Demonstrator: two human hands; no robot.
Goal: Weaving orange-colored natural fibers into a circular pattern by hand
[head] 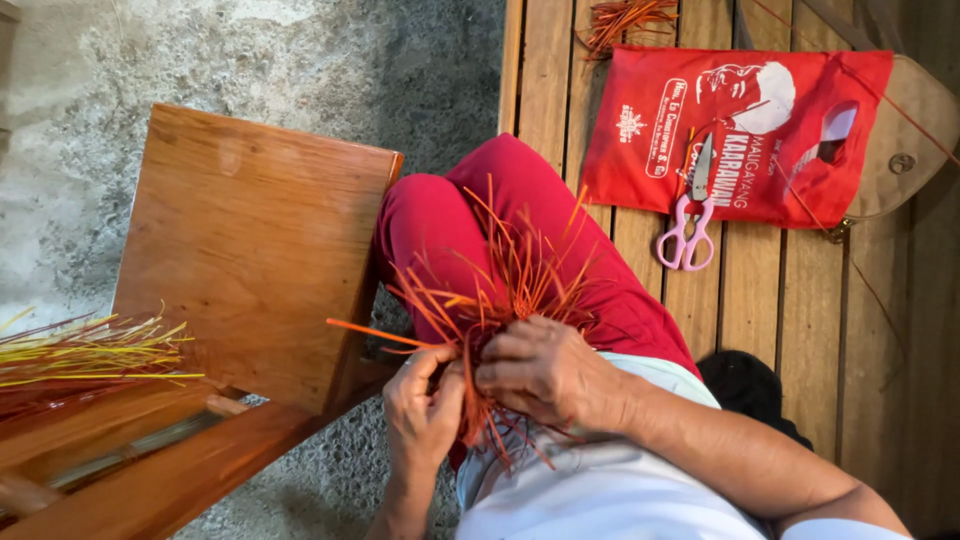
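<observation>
Closest to me I see both hands working at a bundle of orange strips (pixel 500 300) held over the lap. My left hand (pixel 425 405) has its fingers (pixel 440 362) pinched shut on a few strips at the lower end of the bundle, thumb and forefinger meeting. My right hand (pixel 545 372) lies across the bundle from the other side, fingers curled closed around the gathered strips, so the two hands nearly touch at the knot of material. The loose ends fan out upward and to the left over the red trousers (pixel 450 225), with one strip sticking out sideways toward the wooden chair (pixel 250 240).

That chair stands just left of the knee, its flat seat bare. At the far left edge I see a sheaf of yellow-green strips (pixel 95 352) lying on another wooden piece.

Further off to the right, on the slatted tabletop (pixel 770 300), pink-handled scissors (pixel 688 225) rest on the lower edge of a red plastic bag (pixel 640 150). Beyond the bag, at the top, lies a second small pile of orange strips (pixel 625 18). Grey concrete floor (pixel 350 60) fills the background on the left.
</observation>
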